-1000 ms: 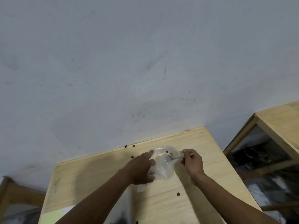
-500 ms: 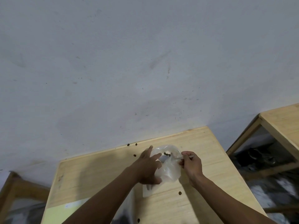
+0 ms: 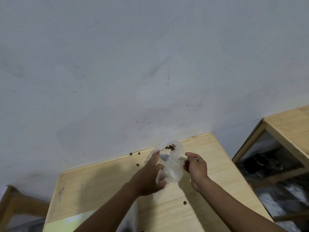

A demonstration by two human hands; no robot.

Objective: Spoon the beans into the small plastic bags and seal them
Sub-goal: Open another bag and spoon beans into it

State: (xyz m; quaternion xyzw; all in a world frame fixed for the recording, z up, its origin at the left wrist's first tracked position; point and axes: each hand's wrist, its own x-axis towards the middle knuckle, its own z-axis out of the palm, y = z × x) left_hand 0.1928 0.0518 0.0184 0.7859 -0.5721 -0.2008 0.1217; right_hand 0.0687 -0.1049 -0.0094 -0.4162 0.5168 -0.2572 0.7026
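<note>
A small clear plastic bag (image 3: 172, 168) hangs above the wooden table (image 3: 100, 186), held up between both hands. Several dark beans (image 3: 170, 147) sit inside its upper part. My left hand (image 3: 148, 176) grips the bag's left side, thumb under it and fingers stretched along it. My right hand (image 3: 195, 168) pinches a thin white spoon handle (image 3: 189, 158) at the bag's right edge; the spoon's bowl reaches into the bag and shows only faintly through the plastic.
Loose beans (image 3: 134, 154) lie near the table's far edge, one more bean (image 3: 184, 202) near my right forearm. A grey wall (image 3: 150, 64) rises behind. A second wooden table (image 3: 291, 124) stands at right, dark clutter beneath it.
The bag has been lifted and tipped, so the beans now lie in its upper part. My left fingers have stretched out along the bag. Both hands stayed near the same spot.
</note>
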